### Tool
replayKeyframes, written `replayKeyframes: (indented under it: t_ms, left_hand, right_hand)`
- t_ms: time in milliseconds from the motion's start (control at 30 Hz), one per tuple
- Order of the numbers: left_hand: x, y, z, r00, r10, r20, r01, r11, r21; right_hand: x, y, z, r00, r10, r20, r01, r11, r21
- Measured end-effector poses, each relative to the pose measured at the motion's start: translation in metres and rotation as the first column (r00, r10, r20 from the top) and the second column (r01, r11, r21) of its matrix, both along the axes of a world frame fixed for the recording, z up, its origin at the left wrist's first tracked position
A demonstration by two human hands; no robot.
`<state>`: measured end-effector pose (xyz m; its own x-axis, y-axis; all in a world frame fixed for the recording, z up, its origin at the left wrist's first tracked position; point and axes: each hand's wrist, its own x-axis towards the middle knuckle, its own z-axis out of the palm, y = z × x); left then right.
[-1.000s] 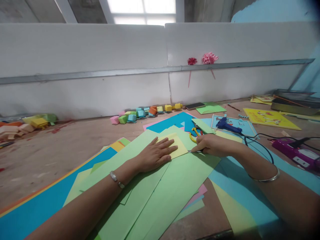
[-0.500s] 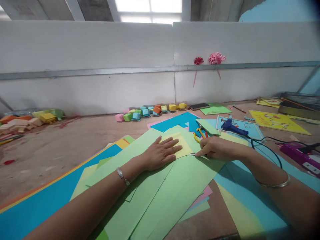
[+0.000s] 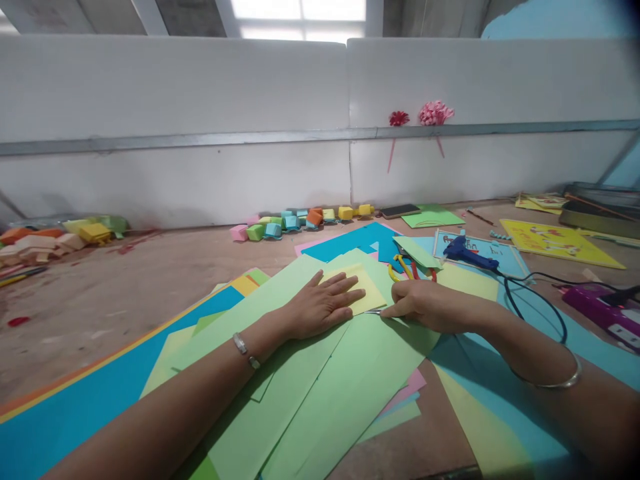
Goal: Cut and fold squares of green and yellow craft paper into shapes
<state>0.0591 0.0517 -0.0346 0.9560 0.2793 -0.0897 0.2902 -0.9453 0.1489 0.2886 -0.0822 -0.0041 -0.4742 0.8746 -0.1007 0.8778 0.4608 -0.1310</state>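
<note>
My left hand (image 3: 323, 305) lies flat with its fingers spread, pressing a small pale-yellow sheet of paper (image 3: 369, 293) onto large light-green sheets (image 3: 320, 393). My right hand (image 3: 425, 305) is closed around a slim tool with a silver metal tip (image 3: 374, 311); its handle is hidden in the fist, so its exact kind cannot be made out. That tip rests along the yellow sheet's lower edge, to the right of my left fingers. Just beyond my right hand lie yellow-handled scissors (image 3: 394, 272), with red handles beside them.
A blue glue gun (image 3: 470, 253) with a black cord lies at right, near a purple power strip (image 3: 600, 313). Folded paper cubes (image 3: 273, 231) line the back by the white panel. A phone (image 3: 400, 211) and a yellow picture card (image 3: 560, 243) lie further back.
My right hand and the metal tip have slid left along the yellow sheet's lower edge, toward my left hand. My left hand stays in place.
</note>
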Motion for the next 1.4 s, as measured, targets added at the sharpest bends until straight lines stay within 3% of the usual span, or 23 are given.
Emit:
replayKeyframes:
  t_ms: [200, 433, 867, 1067, 1233, 1400]
  left_hand:
    - [0.005, -0.005, -0.001, 0.999, 0.045, 0.015, -0.045, 0.999, -0.015]
    - [0.008, -0.007, -0.002, 0.998, 0.054, 0.021, -0.054, 0.998, -0.012]
    - [0.006, -0.006, -0.002, 0.999, 0.046, 0.015, -0.046, 0.999, -0.026]
    - [0.006, -0.006, -0.002, 0.999, 0.047, 0.006, -0.047, 0.999, -0.022]
    - [0.005, -0.005, -0.002, 0.999, 0.05, 0.016, -0.05, 0.998, -0.029]
    - [0.005, -0.007, 0.0, 0.998, 0.055, 0.019, -0.054, 0.998, -0.044]
  right_hand:
    - [0.004, -0.008, 0.012, 0.997, -0.059, 0.04, 0.057, 0.997, 0.046]
    - [0.002, -0.011, 0.014, 0.993, -0.087, 0.078, 0.082, 0.994, 0.068]
    - [-0.004, -0.023, 0.027, 0.986, -0.14, -0.086, 0.145, 0.987, 0.062]
    - [-0.005, -0.02, 0.027, 0.984, -0.114, -0.136, 0.117, 0.993, 0.015]
    - [-0.007, -0.013, 0.021, 0.979, -0.189, -0.081, 0.182, 0.979, -0.09]
    - [-0.016, -0.008, 0.008, 0.976, -0.16, -0.151, 0.161, 0.987, -0.005]
